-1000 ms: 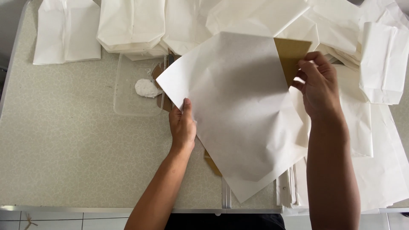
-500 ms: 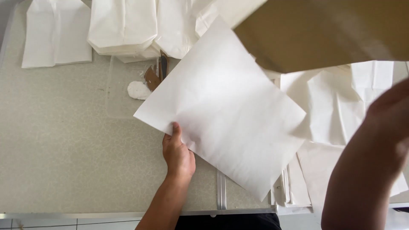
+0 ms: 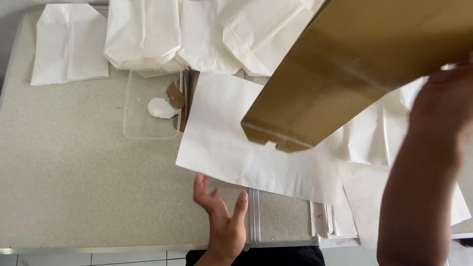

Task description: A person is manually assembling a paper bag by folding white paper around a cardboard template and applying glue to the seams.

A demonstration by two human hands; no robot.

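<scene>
The right hand [image 3: 443,118] has lifted a flat gold-brown card sheet [image 3: 354,64] high toward the camera, gripping it at its right edge (the fingers are blurred). The left hand [image 3: 221,216], which a moment ago pressed on the white paper sheet [image 3: 231,143], has come off it and now hovers open, palm up, just below its near edge. The paper lies unheld on the table [image 3: 74,187], beside a clear plastic tray [image 3: 143,123].
</scene>
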